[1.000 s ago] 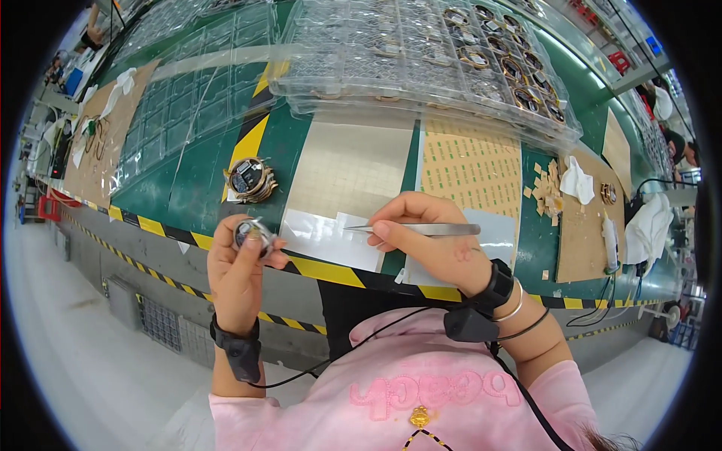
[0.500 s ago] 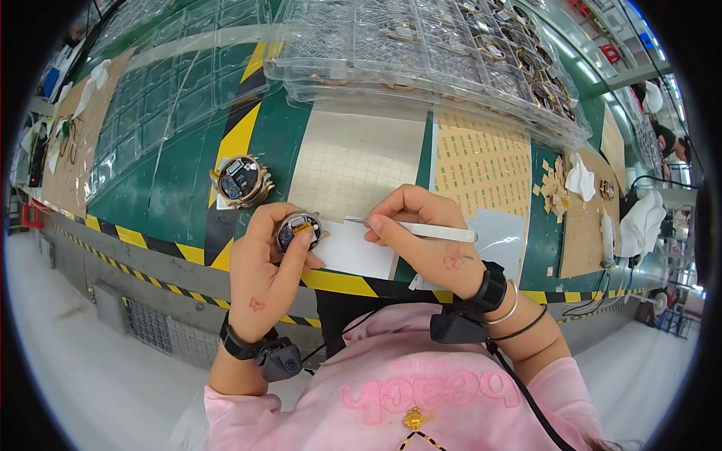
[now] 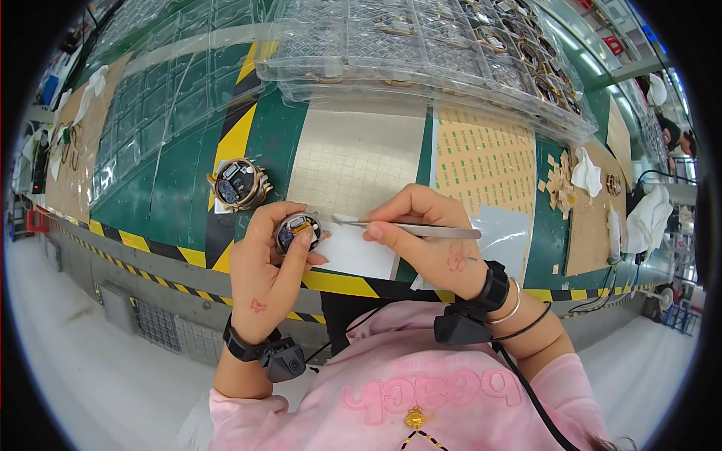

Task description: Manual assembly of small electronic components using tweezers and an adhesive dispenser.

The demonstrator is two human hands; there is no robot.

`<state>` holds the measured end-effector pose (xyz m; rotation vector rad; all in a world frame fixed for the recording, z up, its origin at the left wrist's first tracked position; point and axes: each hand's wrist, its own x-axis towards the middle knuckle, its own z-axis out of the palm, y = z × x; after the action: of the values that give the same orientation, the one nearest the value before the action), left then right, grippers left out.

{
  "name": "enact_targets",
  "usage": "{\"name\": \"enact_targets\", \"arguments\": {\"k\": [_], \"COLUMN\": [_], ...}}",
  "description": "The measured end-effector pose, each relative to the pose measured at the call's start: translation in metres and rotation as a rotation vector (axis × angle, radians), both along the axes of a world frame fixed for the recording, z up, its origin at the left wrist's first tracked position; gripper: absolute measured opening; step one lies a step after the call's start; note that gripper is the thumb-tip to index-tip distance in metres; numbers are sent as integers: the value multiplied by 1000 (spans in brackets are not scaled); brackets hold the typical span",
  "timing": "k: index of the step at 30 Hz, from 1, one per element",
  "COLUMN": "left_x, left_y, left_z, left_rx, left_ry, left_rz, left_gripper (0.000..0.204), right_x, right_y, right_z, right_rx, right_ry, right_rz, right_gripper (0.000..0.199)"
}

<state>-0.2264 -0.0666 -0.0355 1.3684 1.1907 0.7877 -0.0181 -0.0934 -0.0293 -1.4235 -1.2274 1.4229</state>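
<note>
My left hand [image 3: 272,259] is closed around a round watch case [image 3: 298,232], its open side up with dark parts and an orange strip showing. My thumb presses near that strip. In my right hand [image 3: 429,237], steel tweezers [image 3: 432,230] are pinched between thumb and fingers, pointing left towards the watch case. At their tips is a small pale piece [image 3: 344,219], apart from the case. Below the tips lies a white sheet [image 3: 359,252], overlapping a beige sheet [image 3: 357,169] scored into small squares. A second open watch case [image 3: 239,185] stands beyond my left hand.
Stacked clear trays [image 3: 444,52] with watch parts stand at the back. To the right lie a tan printed adhesive sheet [image 3: 485,158], a clear film [image 3: 500,237], small tan scraps [image 3: 558,184] and a brown board [image 3: 590,233]. Yellow-black tape [image 3: 338,283] edges the green bench.
The tweezers have turned in my right hand, their tips shifting slightly left. A pale piece now shows clearly at the tips. My left hand still holds the watch case.
</note>
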Motion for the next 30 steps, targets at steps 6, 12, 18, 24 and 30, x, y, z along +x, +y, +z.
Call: {"name": "enact_targets", "arguments": {"k": [6, 12, 18, 24, 30], "left_x": [1, 25, 28, 58, 130], "left_y": [-1, 4, 10, 34, 40], "left_z": [6, 37, 74, 64, 30], "left_rx": [-45, -141, 301, -148, -333], "left_ry": [-9, -207, 106, -92, -195], "left_rz": [-1, -182, -192, -356, -558], "left_gripper": [24, 24, 23, 23, 24], "right_x": [14, 53, 88, 109, 135], "right_y": [-7, -7, -18, -20, -30], "right_z": [11, 35, 39, 41, 27], "right_rx": [85, 162, 219, 236, 251], "right_ry": [240, 347, 260, 272, 231], "right_rz": [-71, -133, -243, -228, -260], "right_gripper": [15, 18, 22, 22, 21]}}
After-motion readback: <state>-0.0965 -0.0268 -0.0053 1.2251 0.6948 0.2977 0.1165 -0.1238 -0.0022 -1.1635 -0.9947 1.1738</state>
